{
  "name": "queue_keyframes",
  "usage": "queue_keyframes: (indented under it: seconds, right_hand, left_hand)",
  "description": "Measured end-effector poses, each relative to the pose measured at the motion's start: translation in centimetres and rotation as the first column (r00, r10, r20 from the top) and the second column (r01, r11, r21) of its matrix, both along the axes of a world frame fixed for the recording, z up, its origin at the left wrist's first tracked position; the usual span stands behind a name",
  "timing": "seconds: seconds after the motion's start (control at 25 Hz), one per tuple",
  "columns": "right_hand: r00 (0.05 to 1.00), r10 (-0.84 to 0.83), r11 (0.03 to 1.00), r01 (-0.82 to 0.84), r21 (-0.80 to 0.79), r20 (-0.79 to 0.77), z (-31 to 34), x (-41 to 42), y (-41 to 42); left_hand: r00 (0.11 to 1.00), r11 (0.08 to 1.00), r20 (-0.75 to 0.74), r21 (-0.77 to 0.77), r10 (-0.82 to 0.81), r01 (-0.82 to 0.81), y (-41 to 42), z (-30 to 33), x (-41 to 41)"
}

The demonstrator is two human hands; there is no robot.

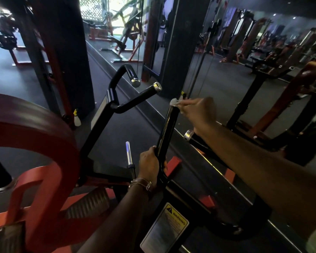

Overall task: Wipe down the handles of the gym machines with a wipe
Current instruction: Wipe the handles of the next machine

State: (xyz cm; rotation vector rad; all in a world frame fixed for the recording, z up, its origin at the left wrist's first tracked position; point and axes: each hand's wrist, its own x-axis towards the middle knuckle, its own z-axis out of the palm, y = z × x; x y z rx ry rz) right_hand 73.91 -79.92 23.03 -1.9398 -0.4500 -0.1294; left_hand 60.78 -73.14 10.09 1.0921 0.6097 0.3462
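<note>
You're in a dim gym with a dark rubber floor (35, 83) and a mirrored wall running across the upper right of the frame. At the left edge sits the red frame (44, 136) of the machine, and a small white spray bottle (77, 119) stands on the floor beside a black pillar just above it. Moving toward the middle, two black handles with chrome caps, the far pair (135, 96), reach up toward the mirror and look untouched. Just right of centre your left hand (150, 165) is wrapped around the lower part of the upright black handle (167, 132), steadying it. Up at that handle's top end, your right hand (199, 111) pinches the white wipe (175, 102) against the tip; the blur there makes it hard to say exactly how your fingers lie, but they seem closed on the cloth.

You look to be at the cap of this handle, early in the job. Next you'd want to draw the wipe down the shaft toward your left hand, then shift that hand clear so its patch gets cleaned too. A short chrome-capped handle (193, 137) lies below your right forearm, also waiting
</note>
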Motion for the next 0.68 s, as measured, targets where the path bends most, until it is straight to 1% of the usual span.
queue_keyframes:
  seconds: [0.04, 0.08, 0.12, 0.16, 0.2, 0.28, 0.36, 0.44, 0.48, 0.52, 0.56, 0.6, 0.68]
  right_hand:
    - [0.954, 0.076, 0.980, -0.018, -0.197, 0.290, -0.3, -0.1, 0.0]
    - [0.853, 0.208, 0.933, -0.027, -0.359, 0.478, -0.4, 0.2, 0.2]
    - [0.770, 0.333, 0.872, -0.032, -0.489, 0.545, -0.4, 0.9, 0.5]
    - [0.727, 0.426, 0.808, -0.038, -0.588, 0.539, -0.2, 1.7, 0.8]
    - [0.711, 0.492, 0.745, -0.046, -0.665, 0.502, 0.1, 2.3, 1.2]
    - [0.717, 0.570, 0.669, -0.122, -0.733, 0.401, 1.4, 3.1, 2.1]
    - [0.784, 0.560, 0.631, -0.193, -0.751, 0.269, 3.2, 3.6, 2.8]
    - [0.859, 0.495, 0.594, -0.224, -0.773, 0.132, 3.7, 4.4, 3.5]
    - [0.895, 0.440, 0.631, -0.246, -0.736, 0.078, 3.4, 4.8, 3.8]
    - [0.935, 0.354, 0.724, -0.276, -0.632, -0.003, 2.9, 5.2, 4.0]
    - [0.963, 0.255, 0.833, -0.264, -0.485, -0.087, 2.4, 5.2, 4.1]
    - [0.972, 0.176, 0.906, -0.223, -0.361, -0.159, 2.0, 5.1, 4.0]
    - [0.939, 0.151, 0.971, -0.200, -0.131, -0.309, 1.3, 4.9, 3.3]
  left_hand:
    - [1.000, 1.000, -0.002, 0.000, 0.000, 0.000, 0.0, -0.1, 0.1]
    - [1.000, 1.000, -0.007, 0.003, 0.002, -0.002, 0.0, -0.3, 0.1]
    - [1.000, 1.000, -0.010, 0.006, 0.005, -0.005, 0.0, -0.4, 0.1]
    - [1.000, 1.000, -0.012, 0.007, 0.003, -0.003, 0.0, -0.6, 0.1]
    - [1.000, 1.000, -0.010, 0.004, 0.003, -0.003, 0.0, -0.5, 0.1]
    - [1.000, 1.000, -0.015, 0.000, 0.002, -0.002, 0.0, -0.3, 0.1]
    - [1.000, 1.000, -0.018, 0.011, -0.007, 0.007, -0.2, 0.1, -0.2]
    - [0.999, 0.999, -0.011, 0.019, -0.042, 0.042, -0.2, 0.5, -0.5]
    - [0.998, 0.998, -0.006, 0.024, -0.057, 0.057, -0.2, 0.6, -0.6]
    - [0.998, 0.997, -0.005, 0.036, -0.070, 0.070, -0.1, 0.6, -0.6]
    - [0.997, 0.996, -0.004, 0.052, -0.077, 0.077, -0.1, 0.6, -0.6]
    - [0.997, 0.995, 0.003, 0.061, -0.076, 0.076, -0.1, 0.4, -0.5]
    - [0.998, 0.997, 0.018, 0.051, -0.065, 0.064, -0.1, 0.3, -0.5]
